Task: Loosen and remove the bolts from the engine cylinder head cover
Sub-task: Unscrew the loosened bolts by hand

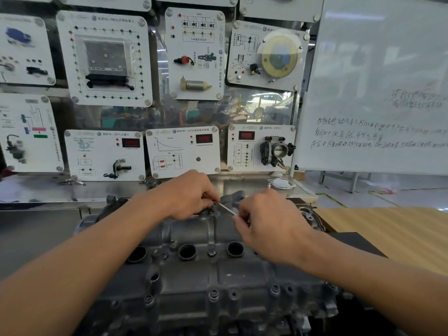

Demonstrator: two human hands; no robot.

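Poster: where's the cylinder head cover (213, 270) in this shot, and what are the hands up to?

Reply: it's the big grey casting filling the bottom, right under both forearms. Closer to the camera than the fingers there's a row of edge bolts (213, 295) seated along the near rim. A centre bolt (211, 253) sits between two of the round wells, just below the right fingers. The left hand (191, 195) has its fingers curled down, pinching one end of a thin metal tool (226, 209) at the cover's far edge. The right hand (269, 226), knuckles up, pinches the other end. The tool's tip and whatever it's on are buried under the left fingertips, so I can't tell what kind of tool it is.

Poster: any labels you can read?

Reply: not really. Beyond the fingers are white training panels (184, 151) with a VW roundel and Chinese headings, all too blurry. A throttle body (276, 151) is mounted up-right of the fingers. Far right, a whiteboard (375, 69) has smeared handwritten Chinese, unreadable to me. The top row of panels is cut off.
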